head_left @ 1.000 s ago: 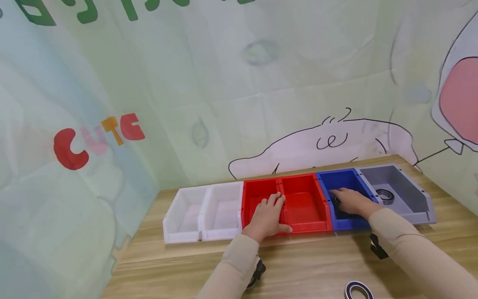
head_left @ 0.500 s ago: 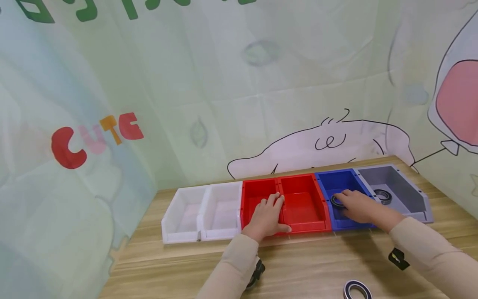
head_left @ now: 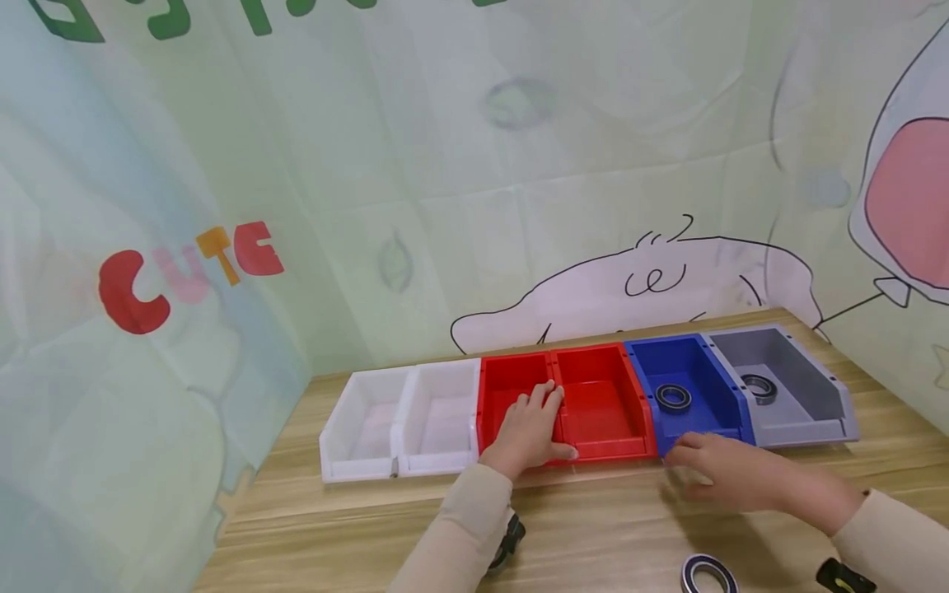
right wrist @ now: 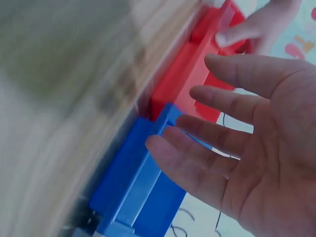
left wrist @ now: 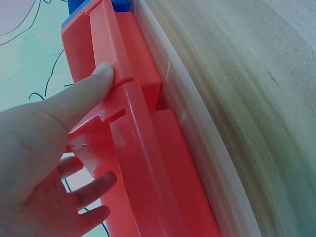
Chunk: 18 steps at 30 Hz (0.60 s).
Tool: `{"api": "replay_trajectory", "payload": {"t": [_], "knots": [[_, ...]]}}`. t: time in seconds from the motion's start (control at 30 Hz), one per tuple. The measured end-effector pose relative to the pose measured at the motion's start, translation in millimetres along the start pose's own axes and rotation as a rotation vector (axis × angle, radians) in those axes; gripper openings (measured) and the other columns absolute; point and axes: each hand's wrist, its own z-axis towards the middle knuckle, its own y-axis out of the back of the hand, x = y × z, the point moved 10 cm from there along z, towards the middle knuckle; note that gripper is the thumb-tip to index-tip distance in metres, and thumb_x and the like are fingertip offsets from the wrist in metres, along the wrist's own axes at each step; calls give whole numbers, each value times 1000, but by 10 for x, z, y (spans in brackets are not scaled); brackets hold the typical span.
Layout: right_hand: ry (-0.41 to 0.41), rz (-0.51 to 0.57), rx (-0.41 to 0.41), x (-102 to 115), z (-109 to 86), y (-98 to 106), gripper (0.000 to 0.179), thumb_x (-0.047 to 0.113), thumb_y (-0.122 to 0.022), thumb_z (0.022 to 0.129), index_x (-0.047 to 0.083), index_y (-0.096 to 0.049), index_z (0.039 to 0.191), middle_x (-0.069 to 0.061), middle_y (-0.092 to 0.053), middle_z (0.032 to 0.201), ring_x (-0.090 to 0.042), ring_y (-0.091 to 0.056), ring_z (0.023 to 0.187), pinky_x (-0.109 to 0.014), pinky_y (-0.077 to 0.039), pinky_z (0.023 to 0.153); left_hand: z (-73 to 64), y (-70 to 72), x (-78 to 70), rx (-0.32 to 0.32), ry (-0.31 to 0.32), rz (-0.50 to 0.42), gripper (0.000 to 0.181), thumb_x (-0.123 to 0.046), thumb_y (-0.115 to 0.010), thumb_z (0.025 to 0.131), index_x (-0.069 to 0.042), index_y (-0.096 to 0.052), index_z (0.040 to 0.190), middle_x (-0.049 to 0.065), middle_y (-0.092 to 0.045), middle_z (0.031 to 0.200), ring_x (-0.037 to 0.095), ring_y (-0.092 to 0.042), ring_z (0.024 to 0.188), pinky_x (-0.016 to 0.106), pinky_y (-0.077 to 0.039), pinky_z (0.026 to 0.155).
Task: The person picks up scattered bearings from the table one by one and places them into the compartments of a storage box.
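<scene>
My right hand [head_left: 737, 473] is in front of the blue bin [head_left: 712, 428], fingers extended and holding nothing; the right wrist view shows its bare palm [right wrist: 281, 133]. A black-sealed ball bearing [head_left: 673, 399] lies flat inside that blue bin. Another bearing [head_left: 759, 389] sits in the grey bin [head_left: 808, 432] to the right. On the table in front lies a third bearing [head_left: 709, 574], partly cut off by the frame's bottom edge. My left hand [head_left: 525, 428] rests over the two red bins [head_left: 604, 449], fingers spread; in the left wrist view its thumb [left wrist: 102, 71] touches a red front rim.
Two white bins [head_left: 437, 469] stand at the left end of the row. All the bins stand side by side along the back of the wooden table [head_left: 356, 535]. A printed cloth [head_left: 371, 247] hangs behind them.
My right hand has let go of the bearing in the blue bin and drawn back out toward the front right. The left hand has stayed at the red bins.
</scene>
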Motion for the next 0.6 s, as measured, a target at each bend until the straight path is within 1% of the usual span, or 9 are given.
{"api": "replay_trajectory", "payload": {"t": [0.03, 0.13, 0.27, 0.33, 0.37, 0.47, 0.53, 0.57, 0.6], "knots": [[32, 2, -12, 57, -26, -11, 25, 18, -71, 76, 12, -62, 99, 2, -57, 93, -17, -59, 83, -34, -52, 72, 2, -3, 3, 1, 2, -4, 95, -42, -79, 67, -22, -27, 144, -1, -29, 147, 22, -39, 125, 40, -43, 100], [42, 42, 34, 167, -90, -91, 25, 18, -69, 78, 16, -62, 101, 3, -58, 98, -16, -58, 87, -34, -53, 74, 3, -7, 6, 5, 6, -11, 95, -41, -79, 67, -22, -27, 144, -1, -29, 148, 22, -39, 124, 40, -44, 100], [-22, 126, 193, 243, -179, -264, 26, 31, -65, 83, 29, -61, 109, 7, -57, 103, -10, -56, 88, -34, -52, 73, -3, 0, -3, 5, 4, 0, 95, -42, -79, 67, -22, -27, 144, -1, -29, 148, 22, -40, 124, 39, -44, 100], [-33, 168, 265, 294, -222, -351, 29, 36, -63, 83, 36, -60, 112, 8, -56, 104, -6, -52, 86, -31, -50, 71, -7, 6, -8, 3, 2, 7, 95, -43, -78, 67, -22, -27, 144, -1, -29, 148, 21, -40, 124, 38, -44, 100], [-60, 208, 316, 307, -245, -407, 30, 39, -63, 83, 40, -59, 112, 10, -56, 105, -5, -49, 86, -30, -49, 71, -9, 8, -10, 2, 2, 9, 95, -43, -78, 67, -22, -27, 144, -1, -29, 148, 21, -40, 123, 38, -44, 100], [-121, 310, 417, 360, -297, -546, 31, 43, -64, 81, 46, -56, 111, 12, -53, 107, -4, -46, 86, -29, -48, 71, -11, 8, -11, 2, 2, 9, 95, -43, -78, 68, -21, -27, 144, -1, -29, 148, 22, -40, 123, 38, -43, 100], [-194, 375, 472, 369, -330, -644, 33, 44, -67, 78, 49, -54, 108, 14, -50, 105, -4, -45, 86, -30, -51, 71, -9, 4, -9, 4, 2, 4, 95, -42, -78, 68, -21, -27, 144, 0, -28, 148, 22, -40, 124, 38, -43, 101], [-235, 394, 497, 366, -349, -693, 34, 45, -68, 76, 51, -53, 106, 15, -49, 105, -4, -46, 86, -31, -53, 71, -7, 3, -8, 5, 2, 2, 95, -42, -78, 68, -20, -27, 144, 0, -28, 148, 22, -39, 124, 38, -43, 101], [-252, 395, 505, 372, -361, -727, 35, 46, -69, 74, 52, -52, 104, 15, -48, 104, -4, -47, 85, -32, -54, 70, -5, 0, -6, 7, 2, 0, 94, -42, -78, 68, -20, -27, 145, 0, -28, 148, 22, -39, 124, 38, -43, 101]]}}
